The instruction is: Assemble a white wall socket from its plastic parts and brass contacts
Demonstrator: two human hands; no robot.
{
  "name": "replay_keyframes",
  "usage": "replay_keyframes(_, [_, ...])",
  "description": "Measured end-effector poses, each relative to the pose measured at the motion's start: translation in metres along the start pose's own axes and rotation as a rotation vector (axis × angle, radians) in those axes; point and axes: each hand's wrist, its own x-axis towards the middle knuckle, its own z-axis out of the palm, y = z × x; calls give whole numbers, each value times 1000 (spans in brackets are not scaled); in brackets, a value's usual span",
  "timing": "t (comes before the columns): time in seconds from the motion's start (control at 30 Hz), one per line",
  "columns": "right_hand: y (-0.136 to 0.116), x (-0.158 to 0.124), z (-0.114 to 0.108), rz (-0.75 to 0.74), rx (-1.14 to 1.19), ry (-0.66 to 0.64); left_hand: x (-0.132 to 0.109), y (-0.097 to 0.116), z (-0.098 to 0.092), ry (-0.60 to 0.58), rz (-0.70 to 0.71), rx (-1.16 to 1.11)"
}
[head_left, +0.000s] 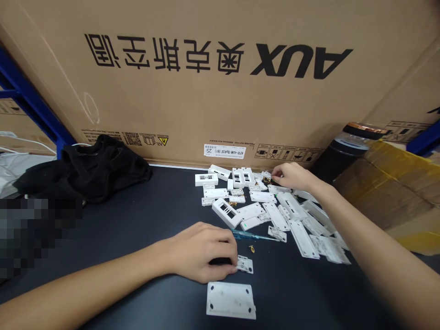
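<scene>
My left hand (206,252) rests on the dark table top, thumb and fingers closed on the edge of a small white plastic insert (245,264). In front of that hand lies a flat white rectangular plate (231,300) with holes at its corners. A tiny brass contact (252,249) sits by itself behind the insert. Beyond it is a screwdriver (247,235) with a translucent blue handle. My right hand (291,176) reaches to the far side of the parts, fingertips pinched beside small brass pieces (266,179); what they hold, if anything, is hidden.
White plastic housings (227,213) and plates (304,239) lie scattered across the middle and right. A large cardboard box (192,105) walls off the back. Black cloth (99,169) lies at left. At right stand a dark bottle (340,149) and a taped carton (395,192).
</scene>
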Motion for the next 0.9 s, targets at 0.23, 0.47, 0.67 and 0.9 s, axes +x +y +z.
replay_keyframes(0.23, [-6,0,4,-40,47,-28,0,1,0,-5,-4,6])
replay_keyframes(0.47, [-3,-2,0,-38,62,4,1,0,0,-16,-10,5])
replay_keyframes(0.67, [-1,-11,-4,16,63,60,-1,1,-1,-23,0,17])
replay_keyframes(0.9, [-5,-31,-13,30,110,95,0,0,-1,-14,6,11])
